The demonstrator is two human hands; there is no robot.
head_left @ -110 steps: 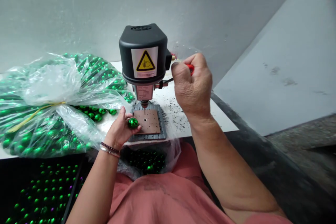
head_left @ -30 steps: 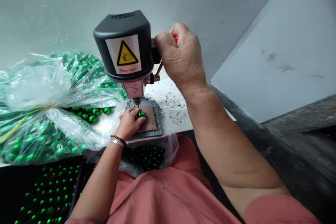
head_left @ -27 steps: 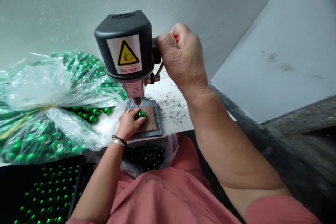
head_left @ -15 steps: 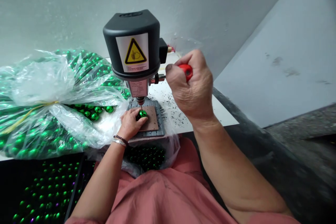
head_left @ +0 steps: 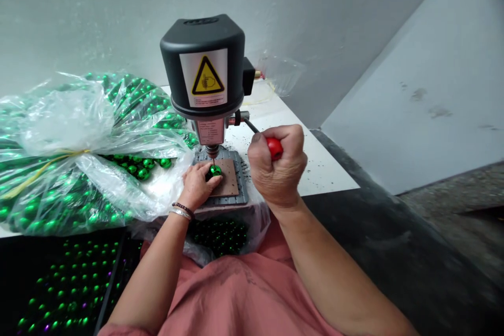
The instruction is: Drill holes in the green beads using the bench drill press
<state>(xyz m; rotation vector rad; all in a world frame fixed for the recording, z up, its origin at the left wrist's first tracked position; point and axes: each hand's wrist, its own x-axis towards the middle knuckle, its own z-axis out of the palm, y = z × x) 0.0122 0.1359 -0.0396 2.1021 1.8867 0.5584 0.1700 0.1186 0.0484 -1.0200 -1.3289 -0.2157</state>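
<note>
A small bench drill (head_left: 202, 65) with a black head and a yellow warning label stands on a white table (head_left: 323, 170). My left hand (head_left: 197, 186) pinches a shiny green ball (head_left: 214, 170) on the brown pad (head_left: 228, 181) of the drill base, right under the bit. My right hand (head_left: 277, 168) is a fist round the red knob (head_left: 274, 148) of the feed lever, which is pulled down towards me. The bit touches the top of the ball.
A big clear plastic bag (head_left: 79, 152) full of green balls lies left of the drill. Another bag of balls (head_left: 220, 233) hangs below the table edge. A dark tray of balls (head_left: 59, 294) sits at lower left. Black swarf is scattered beside the drill.
My right hand has swung the red lever knob down and towards me, lowering the bit onto the ball. My left hand earlier brought the ball onto the pad and keeps it there.
</note>
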